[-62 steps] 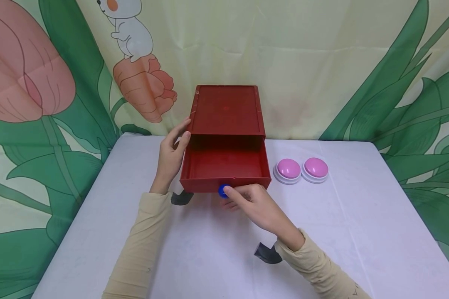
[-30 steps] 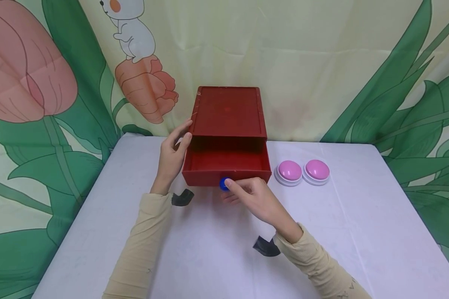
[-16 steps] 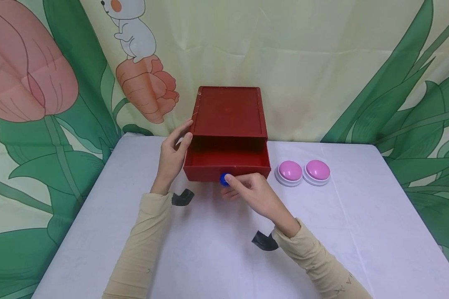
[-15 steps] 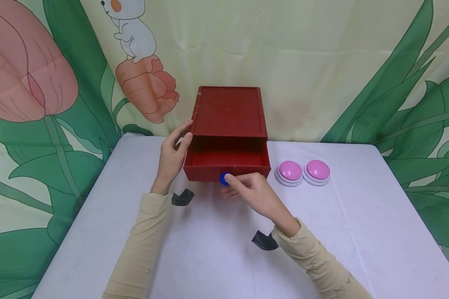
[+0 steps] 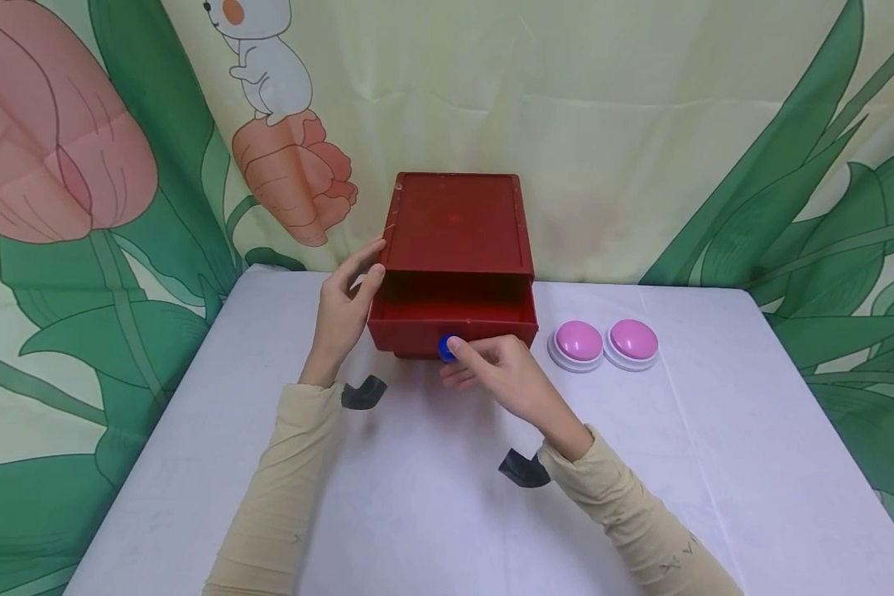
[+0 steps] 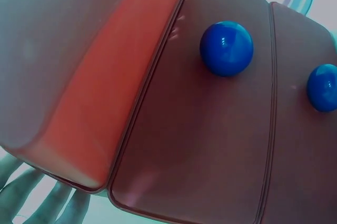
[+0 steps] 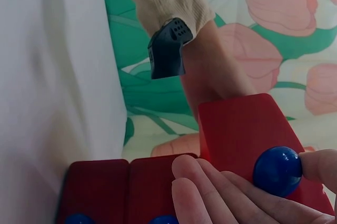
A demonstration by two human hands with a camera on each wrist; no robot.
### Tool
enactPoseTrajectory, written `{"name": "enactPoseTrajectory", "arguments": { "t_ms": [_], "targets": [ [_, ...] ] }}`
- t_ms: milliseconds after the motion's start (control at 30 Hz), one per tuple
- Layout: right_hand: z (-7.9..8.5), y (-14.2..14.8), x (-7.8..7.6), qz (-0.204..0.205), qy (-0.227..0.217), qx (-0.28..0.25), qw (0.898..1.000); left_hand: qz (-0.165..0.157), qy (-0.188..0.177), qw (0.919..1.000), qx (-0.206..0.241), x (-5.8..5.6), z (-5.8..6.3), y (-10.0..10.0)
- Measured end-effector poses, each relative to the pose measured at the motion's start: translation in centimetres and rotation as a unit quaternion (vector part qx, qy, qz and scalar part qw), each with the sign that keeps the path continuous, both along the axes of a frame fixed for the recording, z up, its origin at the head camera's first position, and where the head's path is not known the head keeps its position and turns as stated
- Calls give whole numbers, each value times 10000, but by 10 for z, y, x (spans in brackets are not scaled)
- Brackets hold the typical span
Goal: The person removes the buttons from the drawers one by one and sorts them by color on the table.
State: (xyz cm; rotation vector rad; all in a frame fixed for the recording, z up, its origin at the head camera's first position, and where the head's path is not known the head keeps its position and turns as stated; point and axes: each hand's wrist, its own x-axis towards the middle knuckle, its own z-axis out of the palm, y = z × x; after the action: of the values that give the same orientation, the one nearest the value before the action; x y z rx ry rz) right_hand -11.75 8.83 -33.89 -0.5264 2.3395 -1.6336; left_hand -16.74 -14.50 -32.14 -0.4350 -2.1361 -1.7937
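Note:
A red drawer cabinet (image 5: 458,223) stands at the back of the table, its top drawer (image 5: 410,338) partly out with a bare red inside. My right hand (image 5: 517,381) pinches that drawer's blue knob (image 7: 278,171) between thumb and fingers. On the cabinet's left side rests my left hand (image 5: 338,314), fingers spread and fairly straight, thumb near the front edge. Its fingers (image 6: 26,197) show past the cabinet's edge in the left wrist view. Below the pulled drawer are two pushed-in drawers, each with a blue knob (image 6: 226,48).
Right of the cabinet, two pink push buttons (image 5: 579,341) on white bases sit side by side on the white-covered table (image 5: 417,497). A printed curtain (image 5: 611,141) hangs directly behind. Dark camera mounts (image 5: 525,468) stick out from the wrists.
The top drawer has slid steadily back into the cabinet, with my right hand moving forward on its knob. My left hand has stayed on the cabinet's side.

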Motion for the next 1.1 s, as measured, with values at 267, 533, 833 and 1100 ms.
{"name": "enactPoseTrajectory", "arguments": {
  "t_ms": [267,533,833,1100],
  "targets": [
    [1,-1,-4,1,-32,-17,10000,1,-43,10000,-10,0,0,0],
    [1,-1,-8,-16,-113,-120,9999,22,-3,10000,-4,-1,-1,-1],
    [1,-2,-15,-52,-107,-160,9998,78,-3,10000,-30,-2,-2,-1],
    [-1,-2,-21,-64,-144,-209,9997,176,9,9998,-53,-1,2,0]
  ]
}}
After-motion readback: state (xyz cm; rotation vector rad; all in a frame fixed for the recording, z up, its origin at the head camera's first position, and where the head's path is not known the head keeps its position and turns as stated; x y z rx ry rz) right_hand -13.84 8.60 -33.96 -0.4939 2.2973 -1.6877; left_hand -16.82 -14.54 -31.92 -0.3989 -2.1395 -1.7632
